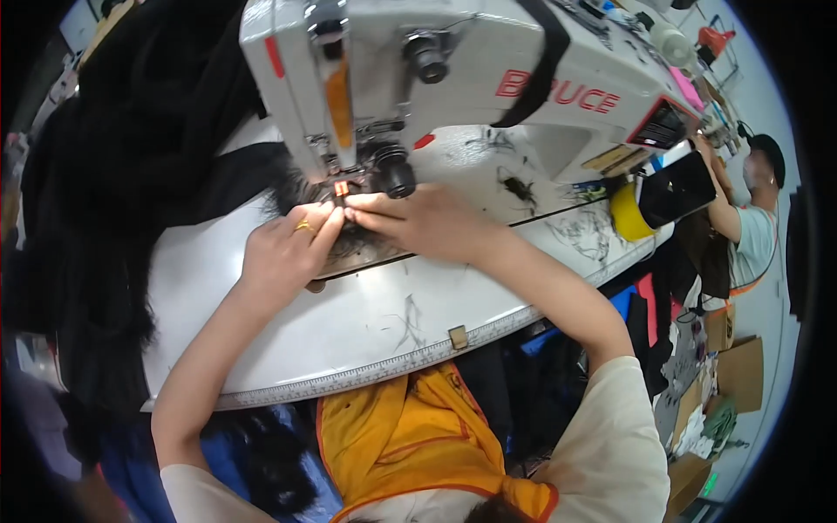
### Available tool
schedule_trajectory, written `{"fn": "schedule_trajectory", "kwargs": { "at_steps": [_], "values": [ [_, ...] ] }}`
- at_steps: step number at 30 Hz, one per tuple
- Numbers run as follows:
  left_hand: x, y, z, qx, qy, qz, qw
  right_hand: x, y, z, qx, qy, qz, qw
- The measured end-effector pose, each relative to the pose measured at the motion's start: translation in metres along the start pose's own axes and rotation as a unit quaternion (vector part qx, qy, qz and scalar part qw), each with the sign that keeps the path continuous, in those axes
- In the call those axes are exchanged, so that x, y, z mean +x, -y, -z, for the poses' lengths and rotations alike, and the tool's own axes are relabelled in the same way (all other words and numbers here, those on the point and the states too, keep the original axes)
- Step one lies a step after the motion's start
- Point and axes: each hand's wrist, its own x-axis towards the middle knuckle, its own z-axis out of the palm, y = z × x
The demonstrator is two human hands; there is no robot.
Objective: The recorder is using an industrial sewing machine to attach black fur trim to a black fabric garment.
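Note:
A white sewing machine (488, 61) stands before me, its lamp lighting the presser foot (342, 186). Just in front of that foot, my left hand (292, 246) has its fingers pinched together; a gold ring is on one finger. From the other side my right hand (427, 222) brings its fingertips up against the left ones. Between the fingertips is a small dark piece of black fabric (340, 200), mostly covered by the fingers. A long black cloth (235, 179) with a furry edge runs from the needle area to the left.
A heap of black fabric (131, 139) hangs over the table's left side. Dark thread scraps (410, 318) litter the white tabletop (218, 261). A ruler strip (366, 375) edges its front. On the right are a yellow container (629, 213), a phone (678, 192) and another person (757, 227).

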Motion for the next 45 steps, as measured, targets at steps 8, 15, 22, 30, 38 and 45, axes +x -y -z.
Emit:
{"fn": "schedule_trajectory", "kwargs": {
  "at_steps": [8, 15, 22, 30, 38, 45],
  "values": [
    [-0.006, 0.009, 0.024, -0.098, 0.080, 0.023, 0.992, -0.002, 0.014, 0.006, -0.009, 0.057, -0.026, 0.998],
    [-0.011, 0.019, 0.003, -0.068, 0.073, -0.004, 0.995, 0.002, 0.004, 0.003, -0.041, 0.017, -0.009, 0.999],
    [-0.014, 0.023, -0.002, -0.093, 0.064, -0.021, 0.993, 0.006, -0.002, 0.008, 0.013, 0.026, -0.037, 0.999],
    [-0.010, 0.014, -0.002, -0.052, 0.070, 0.026, 0.996, 0.007, -0.001, 0.008, -0.027, 0.037, -0.037, 0.998],
    [-0.009, 0.011, -0.001, -0.049, 0.087, 0.058, 0.993, 0.005, 0.008, 0.003, -0.082, 0.045, -0.033, 0.995],
    [-0.008, 0.003, 0.003, -0.002, 0.088, 0.062, 0.994, 0.007, 0.014, 0.008, -0.035, 0.060, -0.078, 0.995]
  ]
}}
